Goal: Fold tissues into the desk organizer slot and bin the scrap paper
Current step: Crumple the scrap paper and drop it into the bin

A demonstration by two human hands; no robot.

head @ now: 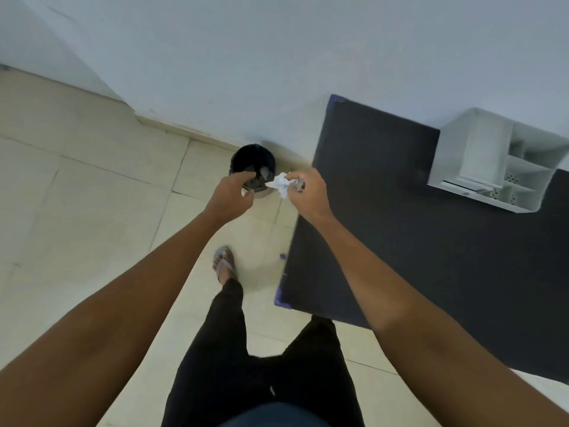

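A small round black bin [251, 158] stands on the floor against the wall, with some paper visible inside. My right hand [308, 192] grips a crumpled white scrap paper [281, 185] just to the right of the bin's rim. My left hand [231, 195] hovers over the bin's near edge, fingers curled loosely with nothing clearly in them. A white desk organizer [471, 149] with several compartments sits on the dark desk [385, 186] at the right.
The desk's left corner lies right beside the bin. Pale floor tiles [92, 195] spread to the left. A light wall [277, 57] runs behind. My legs in dark trousers and a sandalled foot [224, 266] are below the hands.
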